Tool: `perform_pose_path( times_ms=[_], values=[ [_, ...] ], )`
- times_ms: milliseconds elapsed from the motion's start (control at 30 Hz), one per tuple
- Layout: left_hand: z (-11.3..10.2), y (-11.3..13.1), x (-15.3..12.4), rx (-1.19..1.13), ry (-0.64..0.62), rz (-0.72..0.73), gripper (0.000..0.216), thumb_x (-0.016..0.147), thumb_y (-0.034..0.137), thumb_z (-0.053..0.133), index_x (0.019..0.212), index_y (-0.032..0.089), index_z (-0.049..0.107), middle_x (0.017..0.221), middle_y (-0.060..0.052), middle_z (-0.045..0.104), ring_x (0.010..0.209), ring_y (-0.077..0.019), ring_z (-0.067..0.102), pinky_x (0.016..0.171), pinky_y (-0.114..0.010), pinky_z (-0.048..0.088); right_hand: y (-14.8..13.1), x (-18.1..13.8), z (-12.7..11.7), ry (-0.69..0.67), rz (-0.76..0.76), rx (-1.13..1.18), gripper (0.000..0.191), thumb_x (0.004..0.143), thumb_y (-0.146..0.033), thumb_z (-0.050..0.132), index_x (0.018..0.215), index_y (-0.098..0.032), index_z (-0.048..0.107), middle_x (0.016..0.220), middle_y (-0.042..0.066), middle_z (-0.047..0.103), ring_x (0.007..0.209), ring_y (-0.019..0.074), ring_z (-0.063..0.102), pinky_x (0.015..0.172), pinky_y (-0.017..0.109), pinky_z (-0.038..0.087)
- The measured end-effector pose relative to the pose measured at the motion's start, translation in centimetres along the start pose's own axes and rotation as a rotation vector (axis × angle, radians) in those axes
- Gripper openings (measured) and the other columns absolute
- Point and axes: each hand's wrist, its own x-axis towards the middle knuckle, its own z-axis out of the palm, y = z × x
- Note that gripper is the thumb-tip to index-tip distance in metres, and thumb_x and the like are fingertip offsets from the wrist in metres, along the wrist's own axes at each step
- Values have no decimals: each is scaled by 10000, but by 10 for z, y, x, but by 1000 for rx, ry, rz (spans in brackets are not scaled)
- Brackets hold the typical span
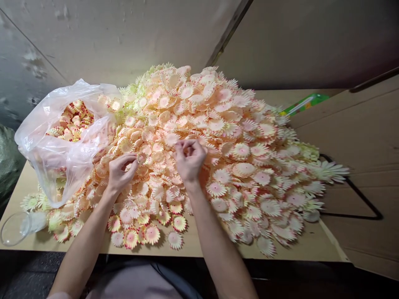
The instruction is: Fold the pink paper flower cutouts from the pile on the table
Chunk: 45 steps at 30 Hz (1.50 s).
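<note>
Tan table [193, 247] mostly buried under pale-pink flower discs [243, 169], frilly with reddish tips. Right hand [190, 161] is curled over them, can't tell if it's gripping anything; left hand [120, 171] pinches one little disc [141, 158].

Cannot tell the small flower [141, 158] at the left hand [122, 171] as held or merely behind, nor see inside the curled right hand [190, 161]. Cannot see most of the tabletop [314, 248] under the flower pile [199, 110], nor follow the green sack [8, 160] past the left edge or the cardboard [352, 137] past the right.
</note>
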Motion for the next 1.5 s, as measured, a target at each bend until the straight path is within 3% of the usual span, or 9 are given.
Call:
perform_pose_path(
  times_ms=[67,167,233,400,467,733,933,1133,1500],
  values=[
    [-2,-1,1,-24,26,-62,177,837,291,675,800,130,739,860,-112,763,793,-180,727,707,-255,596,0,5,-4,79,-16,19,271,840,-364,700,779,-240,467,831,32,581,689,149,551,563,277,498],
    [-2,-2,2,-40,27,-104,194,834,314,684,792,133,741,848,-103,758,758,-165,714,686,-247,586,-6,6,-6,69,-65,-16,260,814,-397,740,859,-235,541,909,63,587,749,166,558,559,280,506],
    [0,-2,2,-40,29,-106,197,833,319,688,788,136,744,854,-101,758,770,-168,714,697,-251,585,-14,1,-4,-31,-110,-49,243,823,-413,735,887,-239,578,911,68,609,741,168,563,580,295,513],
    [3,-1,2,-46,-13,-113,185,825,321,719,796,140,748,850,-101,758,785,-175,712,718,-272,581,-30,-13,3,-475,-245,-94,168,801,-336,780,900,-253,673,866,42,699,758,194,619,695,359,540],
    [3,0,3,-46,-37,-93,182,832,327,718,807,150,753,849,-97,760,783,-175,712,725,-279,579,-30,-16,5,-544,-249,-111,156,808,-310,775,930,-251,697,910,44,725,821,205,653,762,372,550],
    [1,0,5,-77,-117,-29,159,858,306,699,851,155,748,874,-109,762,820,-183,713,742,-280,565,-18,-20,9,-492,-212,-81,114,865,-261,710,971,-220,724,944,52,772,821,190,731,806,351,610],
    [1,0,5,-66,-125,-41,193,859,340,697,847,154,746,881,-115,762,818,-191,713,726,-290,563,-17,-19,6,-553,-260,-70,208,819,-244,755,1018,-197,717,968,55,777,853,184,744,821,352,631],
    [1,-4,4,-31,-133,-23,202,874,349,678,840,161,744,876,-106,763,771,-176,694,698,-274,539,-16,-21,8,-480,-266,-106,96,829,-220,738,921,-198,723,892,41,778,769,163,731,766,326,621],
    [1,1,7,-18,-129,38,166,879,304,671,822,154,717,866,-101,750,775,-167,691,697,-260,534,-22,-19,8,-493,39,50,118,817,-286,742,844,-194,673,817,25,706,721,142,655,689,296,549]
  ],
)
